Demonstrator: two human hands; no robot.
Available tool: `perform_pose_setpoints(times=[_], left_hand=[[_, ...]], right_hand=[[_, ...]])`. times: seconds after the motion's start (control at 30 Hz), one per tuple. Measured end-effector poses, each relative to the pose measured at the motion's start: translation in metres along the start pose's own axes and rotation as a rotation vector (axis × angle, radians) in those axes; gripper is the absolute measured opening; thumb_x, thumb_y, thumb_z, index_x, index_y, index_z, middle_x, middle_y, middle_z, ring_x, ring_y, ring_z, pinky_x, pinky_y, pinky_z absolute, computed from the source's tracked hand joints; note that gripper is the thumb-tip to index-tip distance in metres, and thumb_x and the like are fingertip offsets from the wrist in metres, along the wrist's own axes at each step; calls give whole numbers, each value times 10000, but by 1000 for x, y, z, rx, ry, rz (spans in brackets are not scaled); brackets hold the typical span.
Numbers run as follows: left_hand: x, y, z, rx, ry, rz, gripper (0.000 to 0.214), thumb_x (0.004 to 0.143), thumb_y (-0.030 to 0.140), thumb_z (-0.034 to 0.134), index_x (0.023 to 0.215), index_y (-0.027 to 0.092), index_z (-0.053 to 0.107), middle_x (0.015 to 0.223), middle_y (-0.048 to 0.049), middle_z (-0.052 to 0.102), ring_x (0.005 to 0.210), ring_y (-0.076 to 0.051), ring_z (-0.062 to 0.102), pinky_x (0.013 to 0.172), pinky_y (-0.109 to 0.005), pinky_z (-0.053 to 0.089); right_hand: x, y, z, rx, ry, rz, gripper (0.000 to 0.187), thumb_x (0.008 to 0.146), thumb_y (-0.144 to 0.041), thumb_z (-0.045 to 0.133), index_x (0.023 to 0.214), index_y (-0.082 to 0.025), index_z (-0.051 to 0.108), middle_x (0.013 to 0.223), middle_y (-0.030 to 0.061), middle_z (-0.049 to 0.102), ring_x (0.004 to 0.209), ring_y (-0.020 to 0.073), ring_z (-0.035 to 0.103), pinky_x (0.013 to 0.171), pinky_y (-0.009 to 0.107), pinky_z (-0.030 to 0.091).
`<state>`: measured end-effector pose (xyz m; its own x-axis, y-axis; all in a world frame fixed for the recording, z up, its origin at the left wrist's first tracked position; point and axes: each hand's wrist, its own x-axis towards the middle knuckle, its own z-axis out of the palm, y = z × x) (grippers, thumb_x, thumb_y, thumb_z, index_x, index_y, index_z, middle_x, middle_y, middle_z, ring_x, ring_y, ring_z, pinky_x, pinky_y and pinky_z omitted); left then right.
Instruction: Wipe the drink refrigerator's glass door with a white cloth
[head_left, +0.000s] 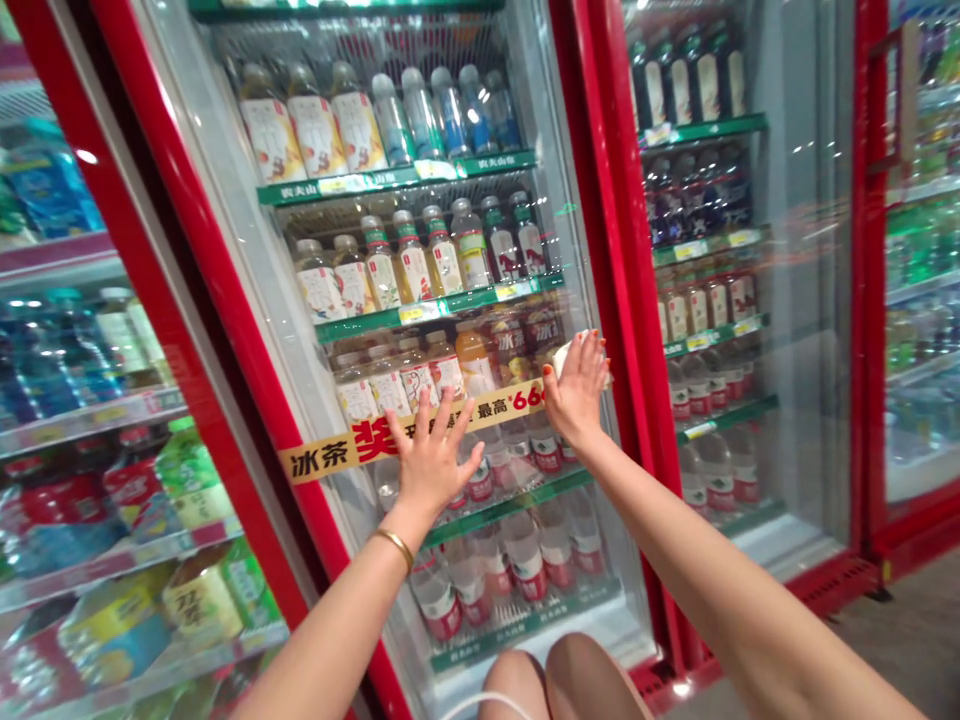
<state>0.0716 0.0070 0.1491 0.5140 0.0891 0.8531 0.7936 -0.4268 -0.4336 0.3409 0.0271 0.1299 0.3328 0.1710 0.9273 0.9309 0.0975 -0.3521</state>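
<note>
My left hand (431,455) lies spread on the glass door of a red-framed drinks fridge (322,500), over a yellow banner strip (322,458) stuck across the glass. A gold bangle (396,548) circles that wrist. Further right, my right hand (576,388) presses a white cloth or tissue (561,356) against the glass at the banner's right end. Its fingers are stretched out over the white piece, whose exact kind I cannot tell. Behind the glass, bottled drinks (416,262) stand in rows on green-edged shelves.
A second red-framed fridge (817,570) with bottles stands to the right. On the left, shelves hold packs of drinks (124,620). My bent knees (555,680) are close to the door's lower part. Grey floor (915,590) shows at the lower right.
</note>
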Motion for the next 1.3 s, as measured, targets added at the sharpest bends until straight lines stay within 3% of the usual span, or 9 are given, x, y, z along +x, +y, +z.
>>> perform_pose_setpoints(times=[0.13, 0.23, 0.3, 0.37, 0.47, 0.7, 0.9, 1.17, 1.3], left_hand=[[-18, 5, 10, -8, 49, -22, 918, 992, 558, 670, 1764, 430, 191, 1793, -55, 332, 1739, -376, 122, 1339, -789, -148], [-16, 5, 12, -35, 63, -20, 930, 990, 535, 680, 1766, 430, 178, 1796, -46, 319, 1735, -385, 141, 1347, -790, -131], [-15, 4, 11, -30, 59, -25, 945, 991, 531, 682, 1769, 433, 155, 1803, -41, 300, 1734, -386, 145, 1350, -784, -140], [-15, 4, 11, -19, 38, -27, 962, 991, 537, 683, 1771, 435, 130, 1814, -39, 270, 1735, -387, 136, 1350, -775, -159], [-17, 4, 11, -12, 8, -18, 984, 990, 545, 686, 1774, 434, 101, 1829, -38, 218, 1737, -401, 105, 1333, -784, -194], [-17, 4, 10, -29, -4, -24, 966, 999, 535, 680, 1773, 436, 111, 1837, -31, 186, 1738, -410, 92, 1325, -792, -199], [-18, 4, 11, -43, -32, -26, 992, 1000, 542, 671, 1774, 442, 58, 1846, -24, 155, 1738, -415, 66, 1317, -792, -221], [-17, 5, 11, -67, 1, -27, 944, 1004, 519, 679, 1772, 426, 139, 1834, -43, 237, 1738, -404, 110, 1315, -784, -220], [-17, 6, 11, -34, 46, -11, 919, 1002, 518, 688, 1768, 391, 196, 1816, -63, 303, 1737, -389, 139, 1330, -773, -187]], right_hand=[[-39, -25, 3, 15, -129, -435, 826, 1147, -538, 332, 1778, -259, -123, 1875, 83, 82, 1745, 319, 121, 1397, 643, 178], [-70, -10, -1, 33, -282, -740, 799, 1131, -535, 413, 1792, -342, 6, 1855, 6, 220, 1720, 288, 241, 1419, 568, 171], [-73, 16, -4, 17, -269, -600, 813, 1127, -531, 424, 1788, -352, -13, 1864, 13, 183, 1724, 319, 223, 1408, 612, 183], [-68, 38, -4, -3, -165, -269, 830, 1137, -525, 365, 1777, -299, -112, 1879, 78, 63, 1737, 383, 129, 1362, 727, 206], [-80, 32, 4, 0, -29, 82, 838, 1140, -514, 281, 1756, -212, -201, 1866, 166, -77, 1734, 455, -7, 1278, 863, 203], [-162, -33, 13, 49, -171, -551, 1097, 1003, -726, 576, 1802, -273, -23, 1879, 92, -38, 1736, 417, -93, 1375, 747, 73], [-123, 6, 2, -8, -101, -113, 1121, 1035, -682, 540, 1770, -238, -181, 1816, 162, -289, 1681, 540, -203, 1215, 952, 119], [-140, 6, -4, -40, -181, -439, 1087, 986, -650, 686, 1787, -415, -10, 1866, 97, -186, 1713, 455, -182, 1304, 851, 55], [-130, 9, -1, -71, -128, -207, 923, 1100, -510, 496, 1784, -327, -97, 1854, 122, -224, 1702, 421, -246, 1275, 877, 103]])
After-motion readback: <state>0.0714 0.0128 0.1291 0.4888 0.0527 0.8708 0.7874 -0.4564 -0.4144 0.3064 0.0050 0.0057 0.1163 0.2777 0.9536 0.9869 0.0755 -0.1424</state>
